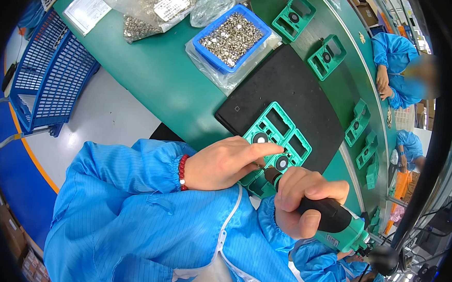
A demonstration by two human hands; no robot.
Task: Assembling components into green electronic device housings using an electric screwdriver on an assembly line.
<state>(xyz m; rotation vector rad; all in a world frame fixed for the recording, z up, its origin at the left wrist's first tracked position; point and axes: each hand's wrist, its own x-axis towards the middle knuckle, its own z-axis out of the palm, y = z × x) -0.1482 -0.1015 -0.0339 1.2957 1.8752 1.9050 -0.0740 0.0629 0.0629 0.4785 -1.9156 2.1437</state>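
My right hand (305, 200) is wrapped round a green and black electric screwdriver (330, 217), its tip pointing left at a green plastic housing (288, 137). The housing lies with its compartments facing up and has round black parts with pale centres in it. My left hand (224, 164) bears on the housing's near left side, with the index finger reaching across it toward the screwdriver tip. The other left fingers are bent and partly hidden, so any small piece between them cannot be made out. Under the housing lies a black mat (260, 81).
Beyond the mat stands a blue tray (203, 50) full of small metal parts, beside a clear bag of metal parts (140, 24). More green housings (327, 56) line a belt at right. Co-workers in blue (396, 63) sit across it. Blue crates (54, 79) stand at left.
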